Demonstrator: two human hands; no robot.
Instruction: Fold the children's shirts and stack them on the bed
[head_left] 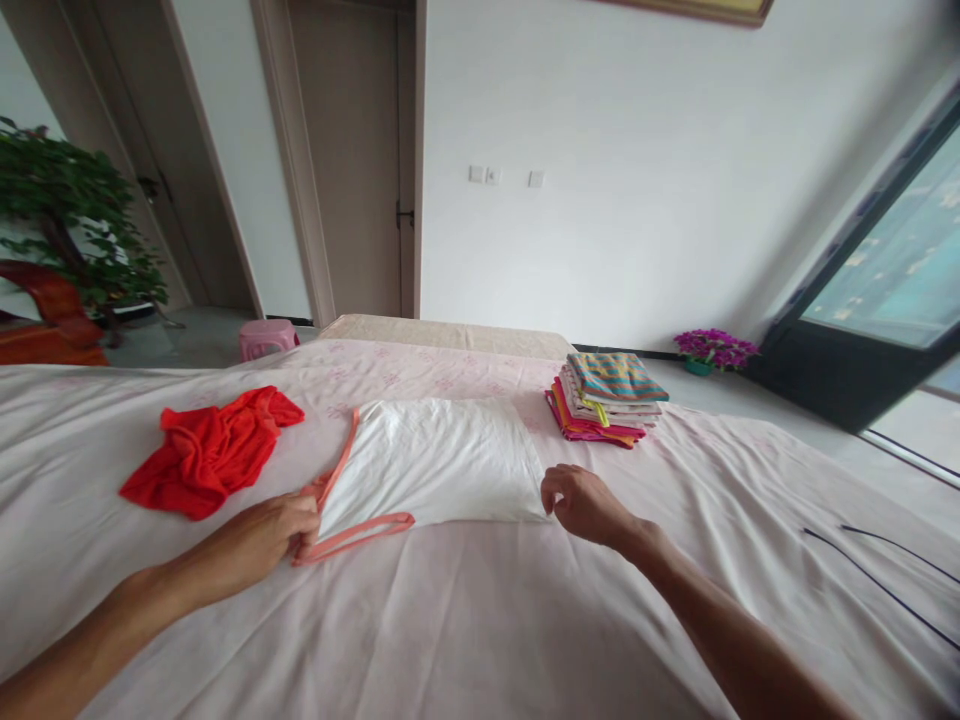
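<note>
A white garment point(435, 460) with salmon-pink straps point(352, 535) lies flat on the bed point(480, 620), folded to a rectangle. My left hand point(259, 540) is closed in a pinch on the pink straps at the garment's left end. At the garment's right lower corner, my right hand point(581, 500) has its fingers curled on the cloth's edge. A crumpled red garment point(210, 450) lies to the left, just beyond my left hand.
A stack of folded colourful clothes point(607, 397) sits at the bed's far right. A black cable point(885, 580) runs over the sheet at right. Beyond the bed are a pink stool point(268, 338), a potted plant point(67, 220), purple flowers point(714, 350), doors and a window.
</note>
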